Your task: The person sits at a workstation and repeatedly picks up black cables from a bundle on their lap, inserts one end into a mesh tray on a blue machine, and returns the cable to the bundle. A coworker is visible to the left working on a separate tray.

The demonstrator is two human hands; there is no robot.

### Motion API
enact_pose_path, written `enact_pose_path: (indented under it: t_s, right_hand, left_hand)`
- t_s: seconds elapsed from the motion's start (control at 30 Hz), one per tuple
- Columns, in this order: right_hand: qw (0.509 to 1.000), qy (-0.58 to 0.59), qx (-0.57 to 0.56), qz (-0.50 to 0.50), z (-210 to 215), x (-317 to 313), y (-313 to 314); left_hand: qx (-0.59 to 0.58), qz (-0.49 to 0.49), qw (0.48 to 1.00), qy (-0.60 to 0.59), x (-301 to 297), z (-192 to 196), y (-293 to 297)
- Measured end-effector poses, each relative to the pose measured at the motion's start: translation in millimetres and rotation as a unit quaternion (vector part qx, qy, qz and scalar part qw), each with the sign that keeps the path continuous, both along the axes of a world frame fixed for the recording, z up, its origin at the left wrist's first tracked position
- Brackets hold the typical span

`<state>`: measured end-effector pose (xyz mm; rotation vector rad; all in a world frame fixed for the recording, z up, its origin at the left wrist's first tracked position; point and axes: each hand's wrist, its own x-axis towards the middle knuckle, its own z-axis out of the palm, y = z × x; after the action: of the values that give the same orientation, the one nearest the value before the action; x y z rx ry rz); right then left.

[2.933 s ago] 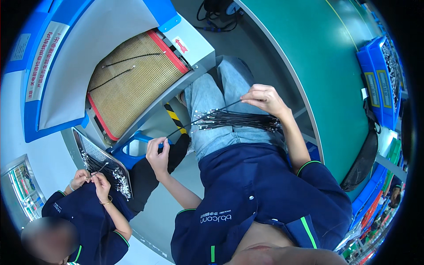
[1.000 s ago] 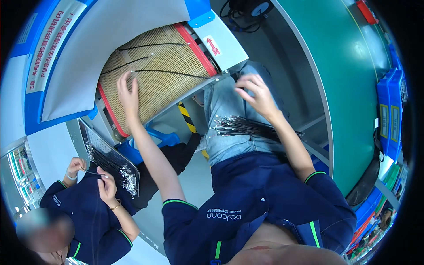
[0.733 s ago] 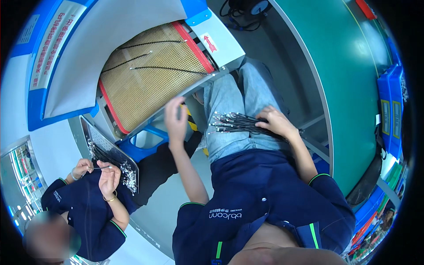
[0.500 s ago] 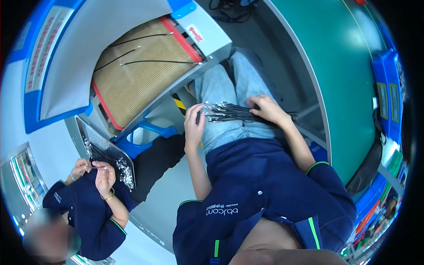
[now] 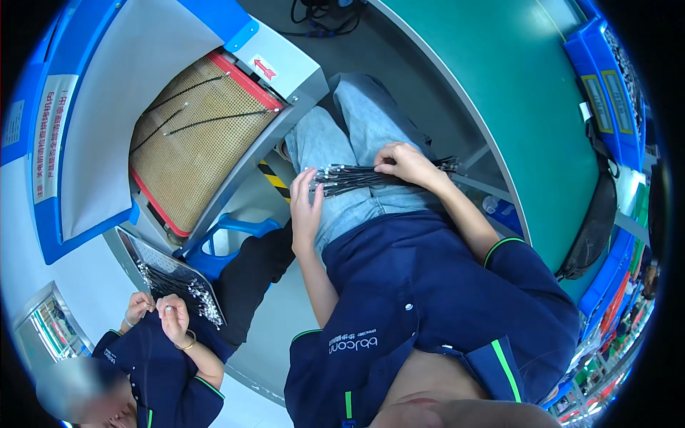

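A bundle of thin black cables (image 5: 349, 178) with silvery connector ends lies across my thighs, over light blue jeans. At the bundle's left end, my left hand (image 5: 306, 208) stands upright beside the connectors. Its fingers are stretched and slightly apart, and the fingertips meet the cable ends. From above, my right hand (image 5: 409, 167) rests farther along the bundle, with thumb and fingers bent together on some cables. How many cables lie in that pinch is hidden. The cables' other ends stick out past my right hand.
At the upper left, several black cables lie on a machine's tan mesh belt (image 5: 193, 143). A co-worker's hands (image 5: 168, 314) are by a tray (image 5: 160, 253) of similar cables. A blue stool (image 5: 228, 242) stands between us. A green table (image 5: 492, 78) curves along my right, with blue bins (image 5: 606, 85).
The whole view has turned, shifting the surroundings left. My right hand's fingers have drawn closer together on the cables. My left hand stays at the connector ends. The co-worker's hands have moved.
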<state>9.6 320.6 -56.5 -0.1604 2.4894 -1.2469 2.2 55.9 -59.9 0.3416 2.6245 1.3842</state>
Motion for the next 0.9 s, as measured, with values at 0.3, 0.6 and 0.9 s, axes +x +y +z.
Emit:
enact_pose_path:
  t_s: [0.3, 0.6, 0.9]
  right_hand:
    - [0.998, 0.023, -0.062, 0.007, 26, -1, -12]
    - [0.994, 0.087, -0.052, 0.037, 48, -7, -15]
    - [0.975, 0.205, -0.044, 0.072, 43, -5, -13]
  left_hand:
    - [-0.039, -0.083, 0.994, 0.051, 0, 6, 19]
    - [-0.035, -0.050, 0.996, 0.057, 5, 25, 14]
    - [0.020, -0.069, 0.995, 0.074, 0, 20, 21]
